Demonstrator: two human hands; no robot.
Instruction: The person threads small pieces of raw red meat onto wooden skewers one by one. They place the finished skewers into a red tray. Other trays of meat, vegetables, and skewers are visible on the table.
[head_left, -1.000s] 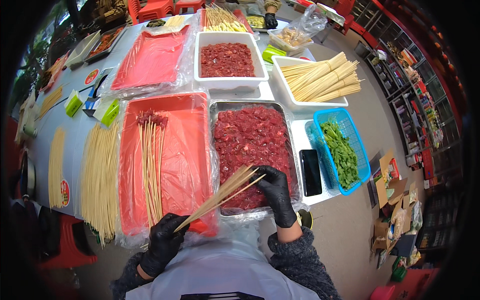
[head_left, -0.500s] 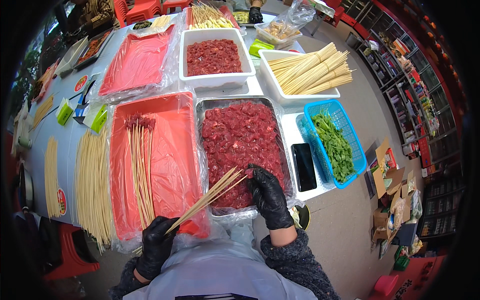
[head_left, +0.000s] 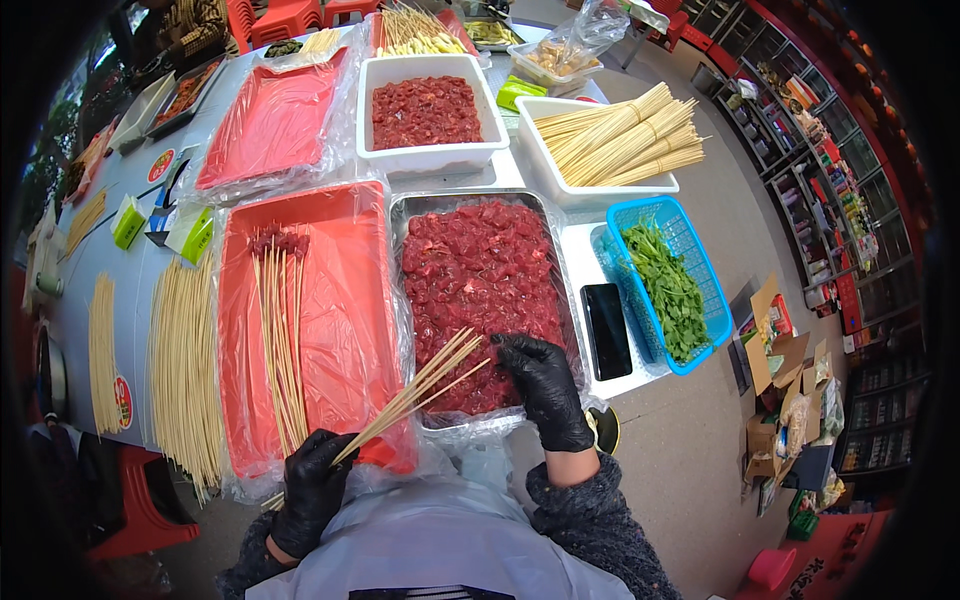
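My left hand (head_left: 312, 485), in a black glove, is closed around a bundle of bamboo skewers (head_left: 410, 395) that slants up to the right. One skewer is pushed out from the rest, its tip close to my right fingertips. Also black-gloved, my right hand (head_left: 545, 385) is pinched over the near right part of a metal tray (head_left: 398, 225) of raw red meat chunks (head_left: 480, 270). A small piece of meat seems to be in that pinch, mostly hidden by the fingers. Left of it, a plastic-lined red tray (head_left: 345, 340) holds skewers with meat (head_left: 280, 300) at their far ends.
Bare skewers (head_left: 185, 370) lie left of the red tray. A white tub of meat (head_left: 430, 115), a white tub of skewers (head_left: 620, 140), a phone (head_left: 607, 332) and a blue basket of greens (head_left: 665, 290) surround the metal tray. Another red tray (head_left: 275, 125) sits farther back.
My right hand has shifted slightly right and down, its fingertips now just above the skewer's tip. The skewers have barely moved. At the far edge, another person's gloved hand has drawn back.
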